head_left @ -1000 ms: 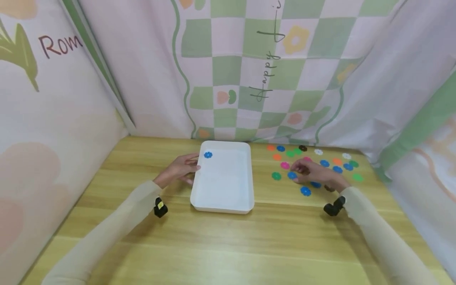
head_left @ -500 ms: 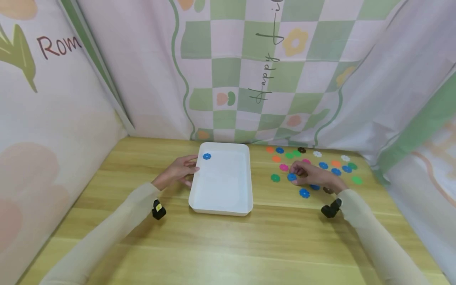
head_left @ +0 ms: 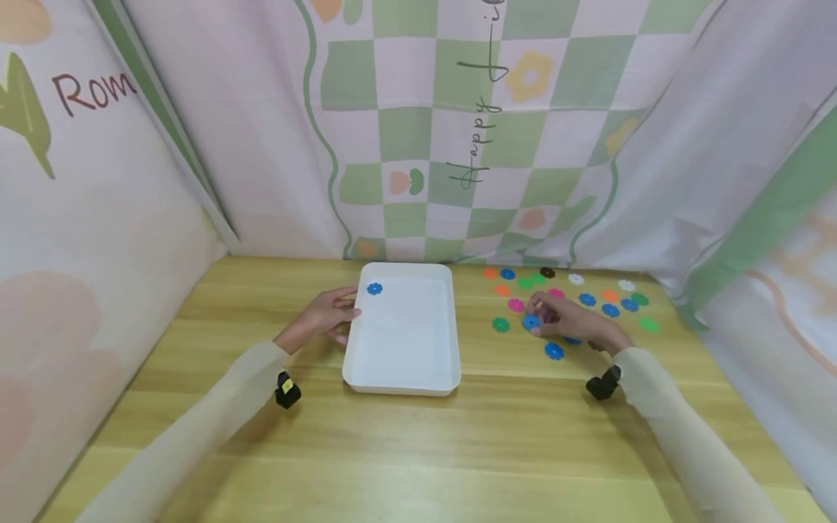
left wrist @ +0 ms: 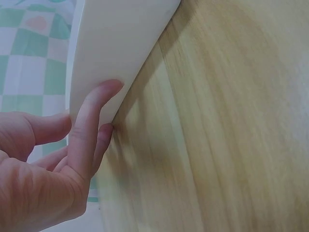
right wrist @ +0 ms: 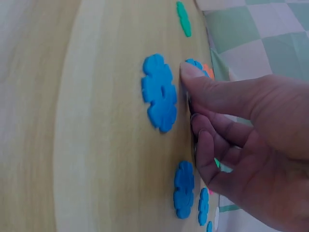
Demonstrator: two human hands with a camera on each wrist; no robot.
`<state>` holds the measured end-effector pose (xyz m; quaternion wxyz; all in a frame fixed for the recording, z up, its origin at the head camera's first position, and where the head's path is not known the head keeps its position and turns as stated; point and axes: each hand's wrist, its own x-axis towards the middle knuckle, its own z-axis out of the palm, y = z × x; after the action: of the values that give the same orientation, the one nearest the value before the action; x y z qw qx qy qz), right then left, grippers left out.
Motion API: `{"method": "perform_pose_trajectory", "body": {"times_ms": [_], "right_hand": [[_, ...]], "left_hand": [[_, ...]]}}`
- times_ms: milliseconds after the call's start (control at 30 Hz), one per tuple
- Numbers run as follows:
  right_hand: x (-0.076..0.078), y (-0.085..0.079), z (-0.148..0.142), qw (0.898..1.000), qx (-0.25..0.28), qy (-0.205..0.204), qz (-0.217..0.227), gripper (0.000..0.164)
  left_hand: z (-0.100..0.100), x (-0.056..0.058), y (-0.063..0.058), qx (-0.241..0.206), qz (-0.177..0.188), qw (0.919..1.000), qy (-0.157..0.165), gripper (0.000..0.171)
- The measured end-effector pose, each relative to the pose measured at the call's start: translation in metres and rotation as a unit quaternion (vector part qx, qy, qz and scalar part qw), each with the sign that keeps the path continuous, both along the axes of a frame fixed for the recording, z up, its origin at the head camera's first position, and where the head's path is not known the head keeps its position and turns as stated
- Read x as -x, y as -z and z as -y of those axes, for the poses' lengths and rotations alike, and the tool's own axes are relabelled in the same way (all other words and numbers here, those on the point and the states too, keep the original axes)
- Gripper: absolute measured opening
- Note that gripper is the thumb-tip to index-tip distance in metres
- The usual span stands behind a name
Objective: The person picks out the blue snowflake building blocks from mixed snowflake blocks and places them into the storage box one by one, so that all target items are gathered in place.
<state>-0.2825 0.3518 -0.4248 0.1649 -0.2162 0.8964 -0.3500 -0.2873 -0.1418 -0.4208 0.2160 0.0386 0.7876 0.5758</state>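
- Head view: a person in pale sleeves sits at a wooden table (head_left: 418, 436). The left hand (head_left: 320, 319) rests against the left wall of a white tray (head_left: 405, 363), fingers fairly straight, closed round nothing. One blue flower piece (head_left: 374, 289) lies inside the tray at its far left corner. The right hand (head_left: 569, 319) is down among scattered flower pieces to the right of the tray, its fingertips pinching a blue flower (head_left: 531, 322). A green flower (head_left: 500, 325) lies just left of it, a pink one (head_left: 516, 305) just beyond, and another blue piece (head_left: 554, 351) nearer the person.
- Left wrist view: the left hand's fingers (left wrist: 91, 130) lie straight along the tray's outer wall (left wrist: 120, 53), touching it, thumb apart.
- Right wrist view: the right hand (right wrist: 241, 145) has its thumb tip on the far edge of a blue flower (right wrist: 159, 92) lying flat on the table, the other fingers curled close behind. A second blue piece (right wrist: 183, 189) lies near.
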Motion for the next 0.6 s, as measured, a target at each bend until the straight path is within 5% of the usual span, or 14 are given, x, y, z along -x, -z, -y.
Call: {"method": "perform_pose_trajectory", "body": {"times_ms": [233,600], "right_hand": [[0.001,0.003,-0.004,1.0,-0.01,0.016,-0.021,0.027],[0.001,0.0,-0.022,0.994,0.07,0.079,-0.01,0.029]], "left_hand": [[0.002,-0.002,0.001,-0.003,-0.002,1.0,-0.002,0.063],[0.002,-0.003,-0.001,-0.001,-0.009,1.0,0.0,0.063]]}}
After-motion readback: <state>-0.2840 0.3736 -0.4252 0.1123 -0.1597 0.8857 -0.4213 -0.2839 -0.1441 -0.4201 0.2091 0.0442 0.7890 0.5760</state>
